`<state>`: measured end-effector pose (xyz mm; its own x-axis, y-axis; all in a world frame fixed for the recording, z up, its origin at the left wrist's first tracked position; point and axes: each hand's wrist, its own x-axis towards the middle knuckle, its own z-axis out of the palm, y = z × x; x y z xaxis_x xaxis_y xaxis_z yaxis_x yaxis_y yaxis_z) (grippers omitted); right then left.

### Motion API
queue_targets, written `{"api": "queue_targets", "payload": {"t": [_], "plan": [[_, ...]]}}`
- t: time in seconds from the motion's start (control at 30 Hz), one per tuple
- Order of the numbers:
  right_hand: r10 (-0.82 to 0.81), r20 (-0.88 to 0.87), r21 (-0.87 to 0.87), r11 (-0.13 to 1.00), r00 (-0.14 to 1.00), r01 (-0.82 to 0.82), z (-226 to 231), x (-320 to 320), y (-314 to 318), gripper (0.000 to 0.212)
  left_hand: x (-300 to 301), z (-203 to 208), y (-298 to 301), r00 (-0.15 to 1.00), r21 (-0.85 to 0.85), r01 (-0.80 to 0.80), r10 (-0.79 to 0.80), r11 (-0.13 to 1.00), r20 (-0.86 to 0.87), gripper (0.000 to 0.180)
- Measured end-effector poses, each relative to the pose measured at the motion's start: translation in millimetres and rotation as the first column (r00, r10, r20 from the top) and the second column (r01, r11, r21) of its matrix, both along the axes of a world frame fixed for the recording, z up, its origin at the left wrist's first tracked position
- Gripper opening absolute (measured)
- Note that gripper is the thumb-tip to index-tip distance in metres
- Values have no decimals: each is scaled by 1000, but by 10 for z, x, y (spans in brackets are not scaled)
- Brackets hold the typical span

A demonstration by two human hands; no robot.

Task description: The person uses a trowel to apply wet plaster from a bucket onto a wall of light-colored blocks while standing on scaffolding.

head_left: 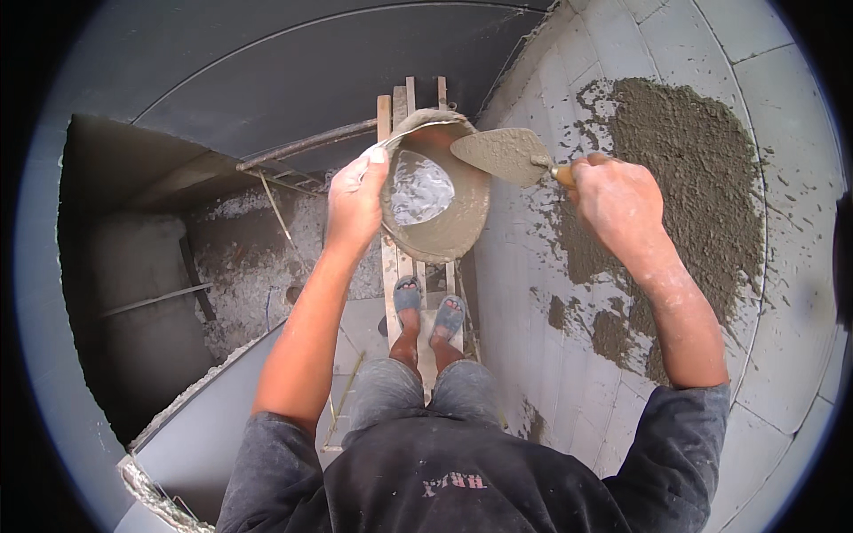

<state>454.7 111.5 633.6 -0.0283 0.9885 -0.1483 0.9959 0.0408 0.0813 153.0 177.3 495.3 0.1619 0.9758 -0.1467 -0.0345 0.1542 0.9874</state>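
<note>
My left hand (358,191) is closed on the rim of a mortar-smeared bucket (466,218), holding it tilted in front of me. Inside, at its bottom, lies a pale, shiny patch that looks like water. My right hand (619,200) grips the wooden handle of a trowel (505,155). The trowel's pointed blade is coated in grey mortar, and its tip reaches over the bucket's right rim. To the right, a rough patch of wet mortar (684,169) covers part of the grey block wall (613,40), with splatters around it.
I stand in sandals on narrow wooden planks (395,275) raised above a rubble-strewn floor (258,258). A pole (311,144) crosses beyond the planks' left side. At left, a dark wall opening (133,266) has broken edges. A smooth dark grey wall (293,80) stands ahead.
</note>
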Motion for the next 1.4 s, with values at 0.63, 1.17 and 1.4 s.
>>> {"api": "queue_targets", "payload": {"t": [0.63, 1.17, 1.4], "plan": [[-301, -863, -317, 948, 407, 28, -2087, -241, -223, 38, -494, -748, 104, 943, -131, -171, 201, 976, 265, 44], [-662, -599, -246, 687, 450, 684, -628, 1616, -1154, 35, -259, -1408, -203, 977, -240, -155, 184, 958, 103, 43], [-173, -49, -39, 984, 984, 171, -993, 376, -442, 15, 504, -870, -73, 977, -31, 115, -119, 993, -177, 44]]}}
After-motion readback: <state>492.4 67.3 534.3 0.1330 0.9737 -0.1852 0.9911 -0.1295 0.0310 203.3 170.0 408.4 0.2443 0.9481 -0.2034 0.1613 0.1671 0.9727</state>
